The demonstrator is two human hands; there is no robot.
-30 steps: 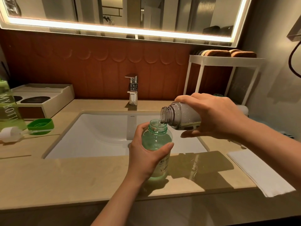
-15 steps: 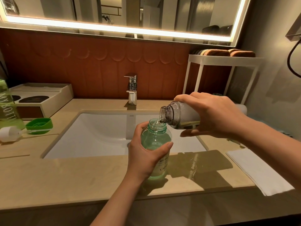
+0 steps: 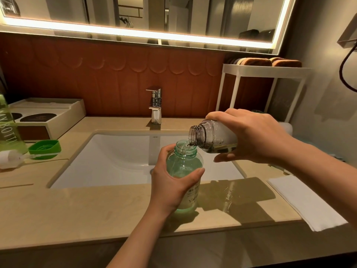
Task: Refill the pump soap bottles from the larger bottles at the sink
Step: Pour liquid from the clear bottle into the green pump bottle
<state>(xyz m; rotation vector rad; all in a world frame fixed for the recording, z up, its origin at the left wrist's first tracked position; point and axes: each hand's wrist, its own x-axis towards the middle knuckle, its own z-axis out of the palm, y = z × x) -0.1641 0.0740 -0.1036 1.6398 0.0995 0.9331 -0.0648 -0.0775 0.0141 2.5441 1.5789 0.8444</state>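
1. The green bottle [image 3: 183, 165] stands just in front of the sink [image 3: 116, 161]. Its foot is on the counter [image 3: 77, 209] and its mouth is open, so soap can go in.
2. We see the left hand [image 3: 170, 188] holding it. The fingers [image 3: 166, 151] and thumb curl round its body, we think to stop it tipping.
3. The clear bottle [image 3: 214, 138] lies tipped just above, mouth over mouth. A thin stream runs down.
4. The right hand [image 3: 251, 138] grips it from on top, with the fingers wrapped round it.
5. Left of the sink lie a white pump top [image 3: 9, 158] and a green cap [image 3: 45, 148], out of the way.
6. Right of the sink lies a white cloth [image 3: 303, 202], which we think is handy for drips.
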